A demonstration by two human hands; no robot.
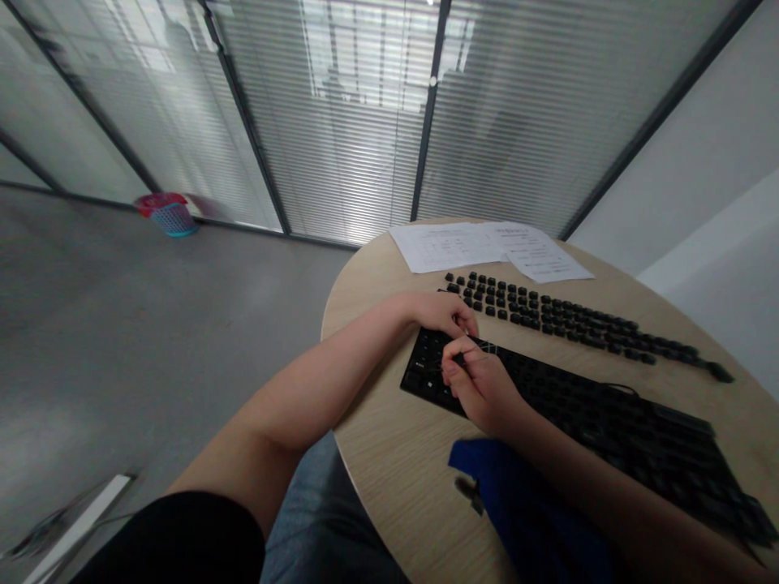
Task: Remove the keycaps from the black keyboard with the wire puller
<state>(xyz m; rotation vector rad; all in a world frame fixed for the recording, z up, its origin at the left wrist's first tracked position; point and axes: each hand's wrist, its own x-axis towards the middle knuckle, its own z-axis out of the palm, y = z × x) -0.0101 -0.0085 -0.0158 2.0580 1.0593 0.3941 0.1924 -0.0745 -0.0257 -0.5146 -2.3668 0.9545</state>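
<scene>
A black keyboard (548, 381) lies aslant on the round wooden table, with keys on much of it. My left hand (447, 312) rests over its upper left edge, fingers bent and pressed together; whatever they may hold is hidden. Just below, my right hand (484, 385) is closed in a pinch above the left end of the keyboard. Thin wires (489, 348) show beside its fingers, seemingly part of a small wire tool. Beyond the keyboard, loose black keycaps (529, 307) stand in rows on the tabletop.
Printed paper sheets (450, 247) lie at the far side of the table (365, 300). A blue cloth (517, 503) and a small dark object (468, 493) are near the front edge, under my right forearm. A red and blue basket (174, 217) stands on the floor by the glass wall.
</scene>
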